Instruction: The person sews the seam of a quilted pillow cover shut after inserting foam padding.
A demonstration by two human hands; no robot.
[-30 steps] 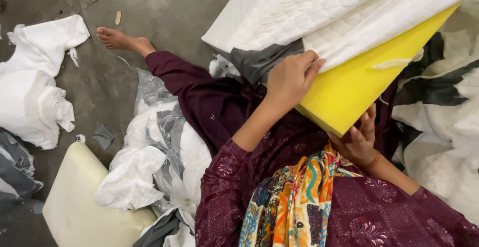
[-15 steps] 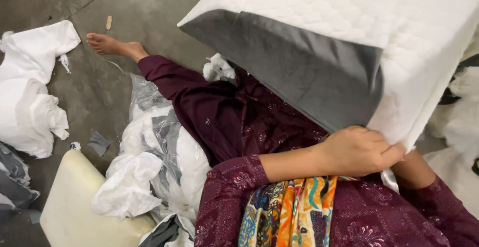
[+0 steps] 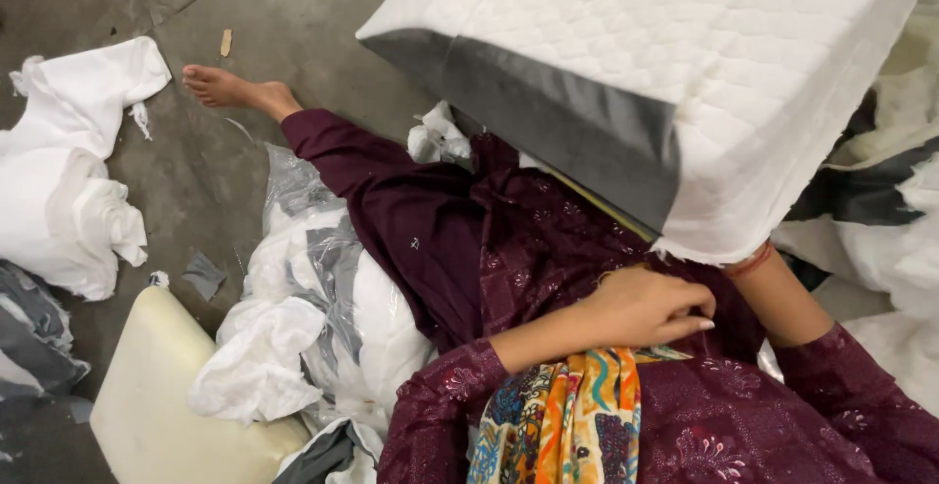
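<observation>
Left grip is closed: the fingers are curled with the tips drawn together against my maroon clothing. I cannot tell whether they pinch any cloth. The right grip is hidden; only the right forearm shows, running up under the cover, so I cannot tell its state.

Above both grips, and tilted over my lap, is the big cushion in its white quilted cover. Its grey band faces me, and its frayed open edge hangs just above the left grip, near it but apart. A thin yellow strip shows beneath the band.

Down and to the left of the left grip is a heap of white cloth and clear plastic. Beyond it a cream foam pad lies on the floor. Well off to the left sit another white bundle and a small grey scrap.

I judge the work to be at that open edge. To do it well, I would have the hidden grip carry the cushion's weight, then bring the left grip up to the frayed hem. It should take the hem squarely rather than by loose threads, with the patterned scarf kept out of the pinch.
</observation>
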